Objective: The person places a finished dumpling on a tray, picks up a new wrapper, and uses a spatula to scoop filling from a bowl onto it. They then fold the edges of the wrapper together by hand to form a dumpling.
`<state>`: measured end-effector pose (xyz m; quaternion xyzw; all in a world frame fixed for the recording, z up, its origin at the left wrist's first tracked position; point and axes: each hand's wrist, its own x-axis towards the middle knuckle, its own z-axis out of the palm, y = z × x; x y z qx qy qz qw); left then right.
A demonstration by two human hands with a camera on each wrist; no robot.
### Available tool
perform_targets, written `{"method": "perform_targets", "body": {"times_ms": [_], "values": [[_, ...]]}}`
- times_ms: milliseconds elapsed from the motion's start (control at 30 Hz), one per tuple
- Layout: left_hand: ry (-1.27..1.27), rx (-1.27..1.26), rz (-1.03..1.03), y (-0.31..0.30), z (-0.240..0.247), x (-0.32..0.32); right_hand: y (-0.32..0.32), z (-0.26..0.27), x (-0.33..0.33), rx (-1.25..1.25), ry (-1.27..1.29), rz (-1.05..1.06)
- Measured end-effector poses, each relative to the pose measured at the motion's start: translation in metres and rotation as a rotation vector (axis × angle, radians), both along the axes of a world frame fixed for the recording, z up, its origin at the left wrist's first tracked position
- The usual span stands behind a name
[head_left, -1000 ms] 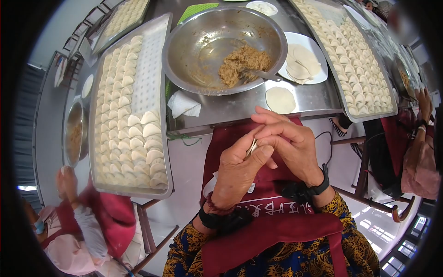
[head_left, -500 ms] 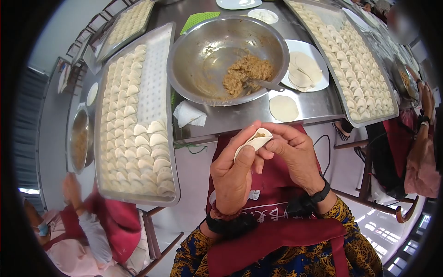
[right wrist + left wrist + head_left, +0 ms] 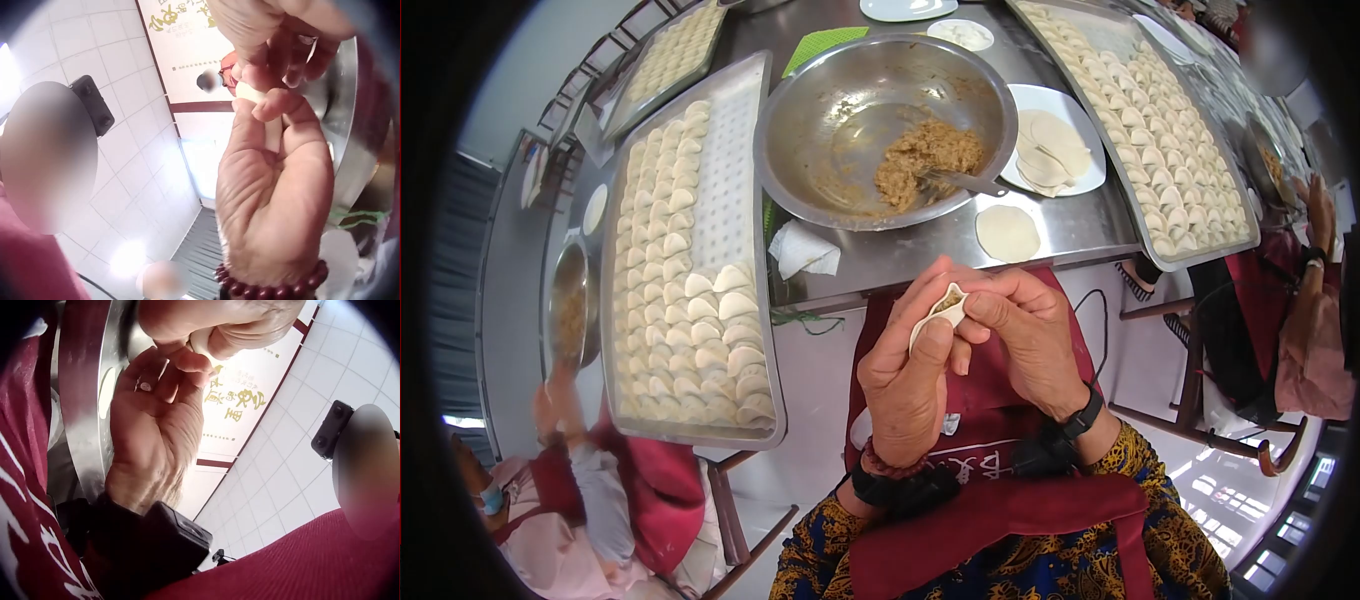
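Observation:
A half-folded dumpling, with brown filling showing through its open top, is between both hands over the apron. My left hand holds its lower side, thumb along the near face and fingers behind. At the right end of the wrapper, my right hand pinches the edge between thumb and forefinger. In the right wrist view, the bead-braceleted left hand supports the pale dumpling in its fingertips. The left wrist view shows the ringed right hand beside it, much of the dough hidden by fingers.
A steel bowl of meat filling with a spoon stands ahead. One wrapper lies near the table edge, before a plate of wrappers. Trays of dumplings flank the bowl, left and right. People sit on either side.
A second ago both hands covered the dumpling. They then parted to show its open right end. Now the right thumb and forefinger pinch the edge and the opening has changed shape.

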<state>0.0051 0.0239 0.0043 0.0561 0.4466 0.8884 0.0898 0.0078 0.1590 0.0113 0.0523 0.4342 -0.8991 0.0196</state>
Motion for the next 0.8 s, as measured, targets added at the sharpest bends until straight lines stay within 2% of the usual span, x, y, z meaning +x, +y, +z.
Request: {"method": "perform_targets", "body": {"times_ms": [100, 200, 267, 500, 567, 600, 667, 800], "values": [[0.028, 0.013, -0.007, 0.001, -0.002, 0.000, 0.002, 0.002, -0.001, 0.146, 0.086, -0.052], [-0.024, 0.011, -0.003, 0.003, 0.003, 0.001, 0.002, 0.005, -0.002, 0.122, 0.032, -0.028], [-0.018, -0.025, 0.000, 0.004, 0.008, 0.002, 0.001, 0.003, -0.001, -0.013, 0.033, -0.005], [0.038, -0.092, -0.001, 0.006, 0.012, 0.003, 0.006, 0.002, 0.001, -0.019, 0.066, -0.015], [0.042, -0.096, 0.001, 0.008, 0.014, 0.006, 0.013, 0.001, 0.005, 0.220, 0.098, -0.013], [0.045, -0.099, 0.002, 0.009, 0.014, 0.007, 0.015, -0.001, 0.005, 0.219, 0.098, -0.017], [0.020, -0.128, -0.037, 0.007, 0.015, 0.007, 0.019, -0.007, 0.002, 0.533, 0.286, -0.118], [-0.022, -0.154, -0.087, 0.008, 0.015, 0.008, 0.023, -0.005, 0.001, 0.447, 0.283, -0.059]]}}
